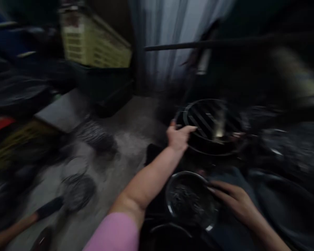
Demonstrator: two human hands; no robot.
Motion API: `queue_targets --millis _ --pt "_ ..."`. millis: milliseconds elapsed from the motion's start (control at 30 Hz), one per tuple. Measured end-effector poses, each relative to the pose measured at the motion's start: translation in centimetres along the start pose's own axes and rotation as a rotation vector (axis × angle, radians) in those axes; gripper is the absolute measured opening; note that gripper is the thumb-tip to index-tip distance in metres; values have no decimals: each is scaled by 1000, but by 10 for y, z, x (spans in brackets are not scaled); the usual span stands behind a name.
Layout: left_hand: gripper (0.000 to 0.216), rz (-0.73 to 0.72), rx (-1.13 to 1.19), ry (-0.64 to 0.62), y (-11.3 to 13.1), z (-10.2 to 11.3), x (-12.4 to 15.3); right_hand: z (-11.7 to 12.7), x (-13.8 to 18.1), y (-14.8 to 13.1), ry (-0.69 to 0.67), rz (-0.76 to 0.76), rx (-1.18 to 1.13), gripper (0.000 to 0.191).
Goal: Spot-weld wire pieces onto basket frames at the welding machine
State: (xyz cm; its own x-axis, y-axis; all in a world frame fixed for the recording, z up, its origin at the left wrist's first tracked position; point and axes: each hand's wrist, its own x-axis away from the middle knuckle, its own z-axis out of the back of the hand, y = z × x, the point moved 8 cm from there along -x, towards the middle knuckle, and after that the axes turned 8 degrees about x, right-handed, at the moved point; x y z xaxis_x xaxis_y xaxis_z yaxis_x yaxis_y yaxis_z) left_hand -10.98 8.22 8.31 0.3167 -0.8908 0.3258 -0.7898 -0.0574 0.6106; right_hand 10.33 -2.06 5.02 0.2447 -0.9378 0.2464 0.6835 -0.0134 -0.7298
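My left hand (179,137) reaches forward to the near left edge of a round, dark pan-like vessel (211,150) with parallel slats across its top. Its thumb lies along the rim and the other fingers curl at the side, partly hidden. A pale upright piece (219,126) shows over the slats, too blurred to name. Closer to me, my right hand (234,198) pinches the right rim of a round metal bowl (170,205). Small shiny bits, blurred, lie inside that bowl. Below it is the curved rim of another dark vessel (170,226).
A yellow crate (107,47) sits on a dark bin (102,87) at the back left. Grey floor (131,139) lies left of my arm. A wide dark basin (285,205) stands at the right. Another person's forearm (18,226) enters at lower left.
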Motion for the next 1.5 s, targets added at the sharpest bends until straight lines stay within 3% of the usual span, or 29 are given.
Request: queue_targets --millis 133,233,400,567,700,933,1067,1333,1500 --pt "49 -42 -78 -20 9 -13 -3 72 -15 -42 453 123 -354 24" --pt "44 -44 -126 -56 4 -23 -4 93 -31 -45 627 153 -548 22" --pt "42 -76 -164 -103 -1 -29 2 80 -52 -40 581 101 -458 17" --pt "42 -82 -168 -80 0 -28 -4 81 -52 -34 675 64 -420 22" --pt "43 -77 -156 -62 2 -28 -5 79 -56 -41 579 129 -409 17" --pt "44 -92 -131 -83 2 -33 -11 75 -61 -28 558 62 -334 20" --pt "47 -103 -137 -81 7 -34 -14 70 -65 -32 452 108 -349 19" --pt "45 -62 -136 -68 3 -37 -18 66 -64 -47 615 -42 -658 34" --pt "44 -67 -132 -99 2 -47 -19 66 -60 -39 691 -53 -678 32"
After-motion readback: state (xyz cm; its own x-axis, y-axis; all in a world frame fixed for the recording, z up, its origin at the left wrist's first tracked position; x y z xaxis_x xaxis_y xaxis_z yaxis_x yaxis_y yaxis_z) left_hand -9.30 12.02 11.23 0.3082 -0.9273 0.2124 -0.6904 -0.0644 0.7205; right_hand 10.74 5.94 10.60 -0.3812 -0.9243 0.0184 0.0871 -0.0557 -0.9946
